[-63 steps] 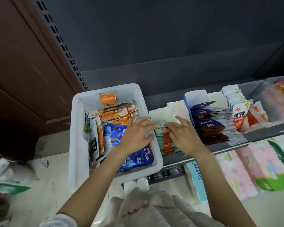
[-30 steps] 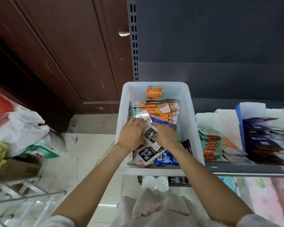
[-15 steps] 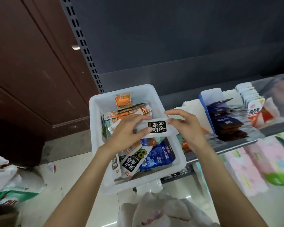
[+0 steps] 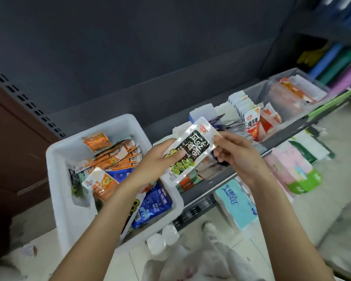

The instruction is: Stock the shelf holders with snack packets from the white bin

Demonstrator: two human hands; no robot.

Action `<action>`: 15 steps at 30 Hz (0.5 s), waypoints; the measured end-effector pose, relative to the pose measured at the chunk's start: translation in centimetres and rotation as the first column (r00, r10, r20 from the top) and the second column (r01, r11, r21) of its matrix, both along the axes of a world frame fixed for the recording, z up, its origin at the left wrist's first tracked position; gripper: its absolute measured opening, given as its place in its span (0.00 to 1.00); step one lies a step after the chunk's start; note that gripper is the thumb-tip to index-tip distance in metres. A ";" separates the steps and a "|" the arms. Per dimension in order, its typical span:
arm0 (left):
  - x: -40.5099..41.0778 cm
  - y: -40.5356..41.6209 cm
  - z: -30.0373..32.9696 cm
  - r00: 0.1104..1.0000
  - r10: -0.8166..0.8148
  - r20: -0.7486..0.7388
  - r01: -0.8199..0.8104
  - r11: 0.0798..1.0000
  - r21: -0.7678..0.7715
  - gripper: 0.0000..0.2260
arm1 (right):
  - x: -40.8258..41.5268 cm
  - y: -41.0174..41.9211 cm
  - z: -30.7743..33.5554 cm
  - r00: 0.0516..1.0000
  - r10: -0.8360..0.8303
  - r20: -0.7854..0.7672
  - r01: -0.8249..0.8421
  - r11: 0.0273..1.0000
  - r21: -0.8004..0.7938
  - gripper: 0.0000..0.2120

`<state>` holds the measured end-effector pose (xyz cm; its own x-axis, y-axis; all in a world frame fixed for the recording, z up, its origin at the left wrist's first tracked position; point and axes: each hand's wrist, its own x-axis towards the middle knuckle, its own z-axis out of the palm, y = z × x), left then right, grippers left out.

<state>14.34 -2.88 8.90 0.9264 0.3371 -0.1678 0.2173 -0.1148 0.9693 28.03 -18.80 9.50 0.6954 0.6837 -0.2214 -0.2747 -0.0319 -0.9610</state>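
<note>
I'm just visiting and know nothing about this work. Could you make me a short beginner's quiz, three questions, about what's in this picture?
1. True or false: both the left hand and the right hand hold the silver packet.
2. What colour are most of the packets fanned out at the back of the white bin? A) orange B) purple C) black
3. Fill in: the silver packet is held above the ____ of the shelf, not inside the bin.

Key: 1 true; 2 A; 3 front edge.
</note>
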 end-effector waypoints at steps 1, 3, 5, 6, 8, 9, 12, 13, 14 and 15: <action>0.9 -0.4 0.2 1.000 -0.004 -0.002 0.004 1.000 0.006 0.08 | 1.0 -0.4 0.0 0.999 0.002 0.043 -0.001 1.000 -0.019 0.05; 2.8 -1.2 0.7 1.000 -0.018 -0.001 0.018 0.999 0.040 0.08 | 3.0 -1.2 -0.1 0.988 0.028 0.149 -0.021 0.999 -0.047 0.04; 5.0 -2.1 1.0 1.000 -0.014 0.019 0.011 0.989 0.145 0.08 | 5.5 -2.4 0.1 0.953 0.059 0.297 -0.051 0.998 -0.032 0.04; 6.2 -2.5 1.2 0.999 0.006 0.052 -0.018 0.970 0.241 0.07 | 6.9 -3.0 0.3 0.918 0.054 0.392 -0.052 0.998 -0.016 0.03; 9.0 -3.3 1.4 0.981 0.069 0.184 -0.146 0.882 0.448 0.08 | 9.8 -4.5 0.6 0.813 -0.038 0.581 0.036 0.999 0.014 0.02; 10.4 -3.7 1.6 0.957 0.106 0.271 -0.235 0.829 0.507 0.09 | 11.4 -5.1 0.7 0.769 -0.123 0.628 0.116 0.992 0.052 0.03; 14.5 -4.4 2.0 0.859 0.279 0.429 -0.492 0.680 0.544 0.17 | 15.9 -6.9 0.8 0.746 -0.394 0.537 0.330 0.919 0.215 0.03; 15.6 -4.5 1.8 0.859 0.325 0.395 -0.507 0.644 0.572 0.19 | 17.3 -7.2 0.6 0.744 -0.440 0.503 0.376 0.898 0.231 0.04; 16.5 -4.3 1.1 0.888 0.348 0.299 -0.458 0.621 0.636 0.19 | 18.5 -7.4 0.2 0.735 -0.455 0.503 0.399 0.890 0.221 0.04; 17.3 -4.2 0.2 0.921 0.354 0.165 -0.359 0.599 0.716 0.18 | 19.7 -7.5 -0.4 0.725 -0.444 0.527 0.407 0.893 0.193 0.04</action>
